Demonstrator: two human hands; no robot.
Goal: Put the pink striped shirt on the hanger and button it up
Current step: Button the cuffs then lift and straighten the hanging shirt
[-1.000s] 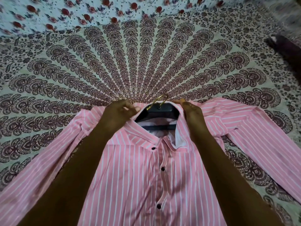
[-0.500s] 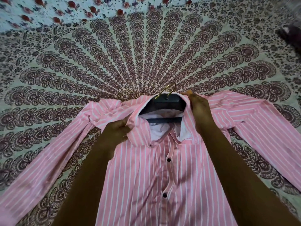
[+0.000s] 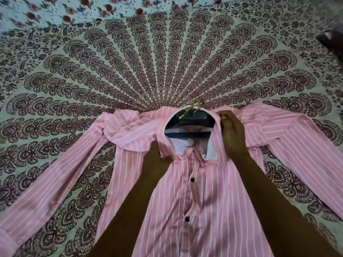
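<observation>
1. We see a patterned bedspread [image 3: 167,62] beneath everything.
2. The pink striped shirt [image 3: 213,201] lies at its near edge on a dark hanger [image 3: 193,120].
3. Our left hand [image 3: 157,160] pinches the collar; our right hand [image 3: 233,134] grips the opposite collar side.

One pink shirt with thin white stripes [image 3: 213,210] lies spread on one patterned bedspread printed in dark maroon on a pale ground [image 3: 167,62], with one dark hanger with a gold-coloured metal hook [image 3: 193,120] inside its collar. Two small dark round buttons [image 3: 192,180] show on the shirt front. Two hands are in view, a left hand [image 3: 156,160] and a right hand [image 3: 233,134].
</observation>
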